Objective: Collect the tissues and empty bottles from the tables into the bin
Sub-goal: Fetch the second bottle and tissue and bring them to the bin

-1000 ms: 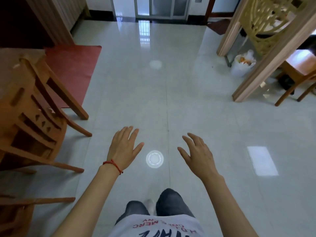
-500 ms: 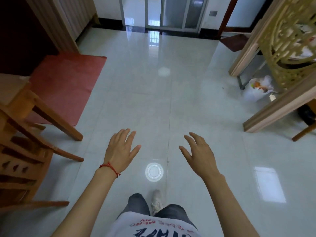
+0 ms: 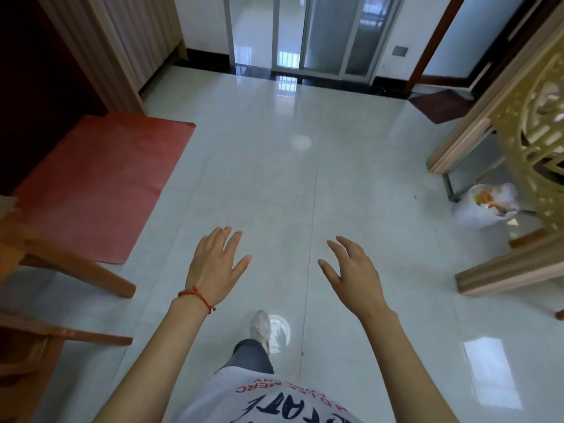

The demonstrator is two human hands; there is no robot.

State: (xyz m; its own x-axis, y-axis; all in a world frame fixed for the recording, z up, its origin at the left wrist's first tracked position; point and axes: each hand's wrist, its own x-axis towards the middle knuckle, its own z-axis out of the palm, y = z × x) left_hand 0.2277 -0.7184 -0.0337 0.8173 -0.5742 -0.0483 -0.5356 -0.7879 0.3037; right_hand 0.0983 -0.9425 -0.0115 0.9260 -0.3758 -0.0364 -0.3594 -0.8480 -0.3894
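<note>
I am mid-stride across the glossy tile floor [image 3: 305,184], one pale sneaker [image 3: 261,328] stepping forward under me. My left hand [image 3: 215,267], with a red string bracelet [image 3: 197,296] at the wrist, is held out palm down, its grip spread and empty. My right hand [image 3: 355,271] is out in front as well, fingers loosely fanned and slightly curled, holding nothing.

The bin [image 3: 483,206] shows at the right: a white plastic-lined container on the floor with orange and yellowish scraps visible inside, tucked beside the carved wooden partition [image 3: 537,138] and its framed base. No tissues or bottles can be seen from here, and no desk top is in view either; only wooden chair legs [image 3: 76,270] at the left edge and a red mat [image 3: 100,184] beyond them.

As I judge it, this is the walking leg of the job, with nothing yet carried. To do it well I should keep clear of the chair legs on my left, watch my footing on the shiny floor since it looks slippery, and turn my head toward the desk tops to find the litter. Because both hands are free, I can gather tissues in one and a bottle in the other, saving trips. It is worth remembering where the bin stands, low beside the partition.
</note>
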